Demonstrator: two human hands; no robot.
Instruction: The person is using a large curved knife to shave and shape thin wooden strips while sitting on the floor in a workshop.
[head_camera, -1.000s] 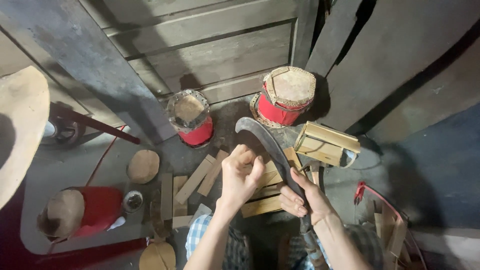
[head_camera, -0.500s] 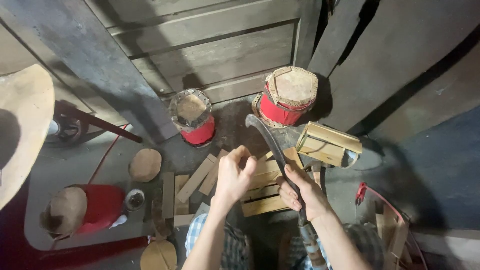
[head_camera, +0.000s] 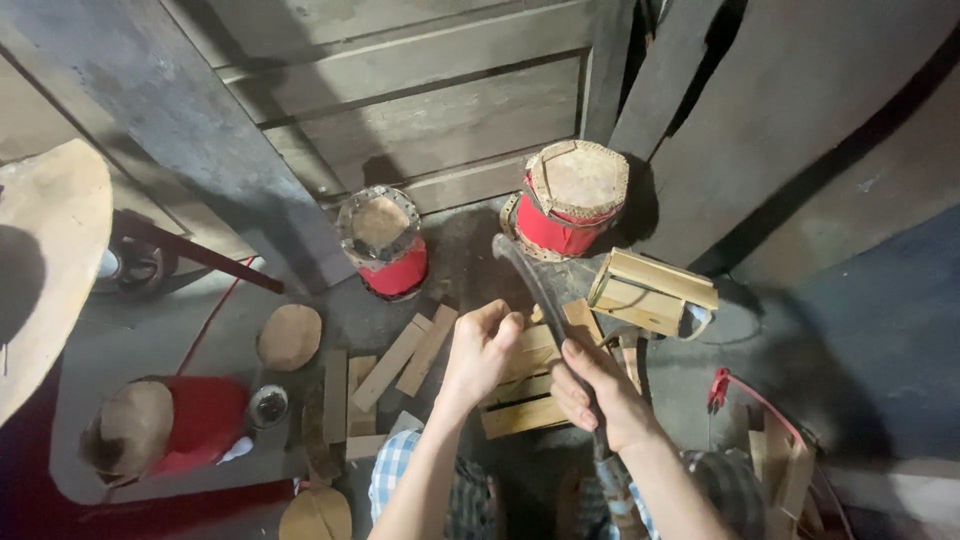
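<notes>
A curved blade (head_camera: 530, 285) stands over a wood slat (head_camera: 515, 350) on the floor, the right hand (head_camera: 605, 395) closed on its handle, the left hand (head_camera: 480, 350) pinching the slat. Splitting appears under way; the next stroke calls for clear fingers. Red drums (head_camera: 560, 215) stand beyond.
</notes>
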